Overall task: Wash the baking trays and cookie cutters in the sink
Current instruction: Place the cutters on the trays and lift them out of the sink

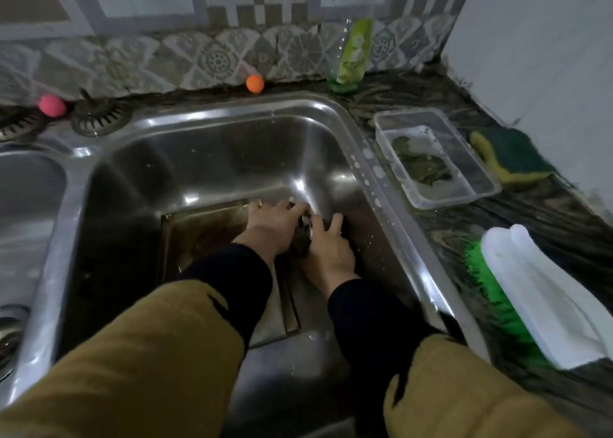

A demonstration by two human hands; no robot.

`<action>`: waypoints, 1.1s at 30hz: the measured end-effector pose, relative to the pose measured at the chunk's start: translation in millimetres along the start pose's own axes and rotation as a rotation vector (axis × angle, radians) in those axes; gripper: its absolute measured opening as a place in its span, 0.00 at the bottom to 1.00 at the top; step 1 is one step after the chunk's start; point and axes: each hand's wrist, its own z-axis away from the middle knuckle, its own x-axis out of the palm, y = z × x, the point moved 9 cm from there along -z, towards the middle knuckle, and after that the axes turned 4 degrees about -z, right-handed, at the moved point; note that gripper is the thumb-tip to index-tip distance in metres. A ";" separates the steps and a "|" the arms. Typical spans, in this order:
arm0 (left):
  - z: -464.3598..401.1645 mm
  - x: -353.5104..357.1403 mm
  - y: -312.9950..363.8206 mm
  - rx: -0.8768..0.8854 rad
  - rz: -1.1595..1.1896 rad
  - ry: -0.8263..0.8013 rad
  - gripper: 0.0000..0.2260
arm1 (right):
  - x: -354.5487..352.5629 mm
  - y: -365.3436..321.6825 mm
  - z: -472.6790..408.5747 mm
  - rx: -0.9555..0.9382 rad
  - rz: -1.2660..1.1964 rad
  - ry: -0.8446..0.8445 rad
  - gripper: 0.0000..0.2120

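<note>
Both my hands are down in the steel sink (205,158). A dark square baking tray (199,235) lies flat on the sink floor, partly hidden under my arms. My left hand (272,225) and my right hand (328,248) close together on a small dark metal object (303,235) at the tray's right edge. It looks like a cookie cutter, but the blur keeps me from being sure. Most of it is hidden between my fingers.
A green dish soap bottle (350,56) stands behind the sink. On the right counter lie a clear plastic tub (434,158) holding a green scourer, a yellow-green sponge (510,158) and a green-bristled scrub brush (537,298). A second basin (30,198) is at left.
</note>
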 end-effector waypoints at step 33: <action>0.9 6.8 31.7 0.170 0.042 0.032 0.10 | 0.3 1.5 22.3 -0.055 0.208 -0.123 0.19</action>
